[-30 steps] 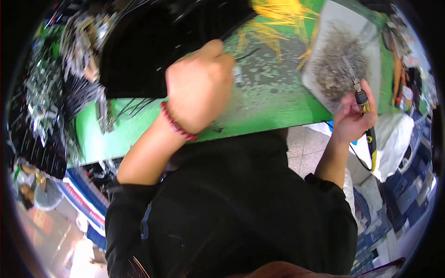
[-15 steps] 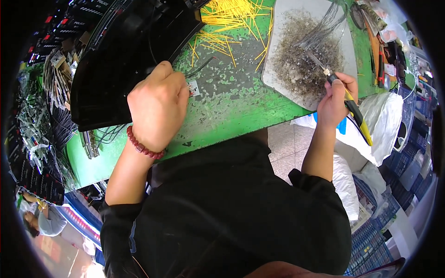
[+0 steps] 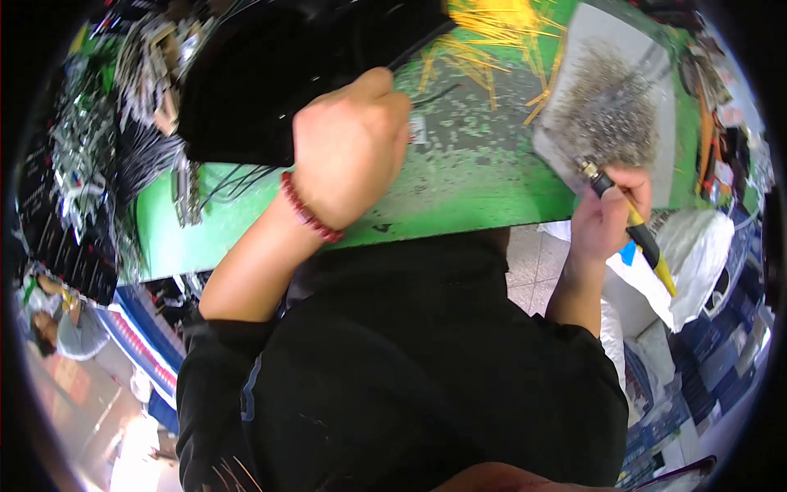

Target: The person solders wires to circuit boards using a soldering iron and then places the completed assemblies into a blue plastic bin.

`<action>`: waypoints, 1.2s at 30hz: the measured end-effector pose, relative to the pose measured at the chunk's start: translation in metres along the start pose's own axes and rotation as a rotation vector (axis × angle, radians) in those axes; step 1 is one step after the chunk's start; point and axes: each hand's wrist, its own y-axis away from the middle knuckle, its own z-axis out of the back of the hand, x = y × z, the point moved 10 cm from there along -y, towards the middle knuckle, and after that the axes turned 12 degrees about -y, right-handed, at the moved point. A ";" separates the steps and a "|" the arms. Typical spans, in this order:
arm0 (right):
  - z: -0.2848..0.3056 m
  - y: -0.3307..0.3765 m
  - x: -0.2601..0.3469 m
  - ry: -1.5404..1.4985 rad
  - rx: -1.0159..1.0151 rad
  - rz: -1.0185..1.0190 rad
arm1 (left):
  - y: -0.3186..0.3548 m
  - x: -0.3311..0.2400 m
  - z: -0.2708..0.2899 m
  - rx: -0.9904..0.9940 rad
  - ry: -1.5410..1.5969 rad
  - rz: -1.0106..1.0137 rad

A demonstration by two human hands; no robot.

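Observation:
My left hand (image 3: 348, 148), with a red bead bracelet at the wrist, is closed beside the edge of a large glossy black casing (image 3: 246, 90). A thin dark wire (image 3: 438, 96) with a reddish end sticks out from its fingers to the right; the fingertips themselves are hidden. In my right hand (image 3: 605, 215) is a soldering iron (image 3: 643, 234) with a yellow and black handle. Its metal front end lies over the near edge of a pale board (image 3: 557, 139). Dark crumbs (image 3: 611, 115) and blurred thin grey strands cover the middle of that board.
Many yellow sticks or tubes (image 3: 500, 29) lie at the far side of the worn green table (image 3: 475, 197). Bundles of wires and parts (image 3: 86, 156) crowd the left. Tools (image 3: 709, 160) lie at the right end, above a white bag (image 3: 697, 246). Another person (image 3: 70, 328) is at lower left.
The view has shifted, so the table sits further right and higher. The iron's front end has come from the middle of the crumbs to the board's near edge. Both hands keep their grips.

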 end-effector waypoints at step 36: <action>-0.096 0.029 -0.043 0.059 0.314 -0.113 | 0.004 0.004 -0.002 -0.067 0.005 -0.024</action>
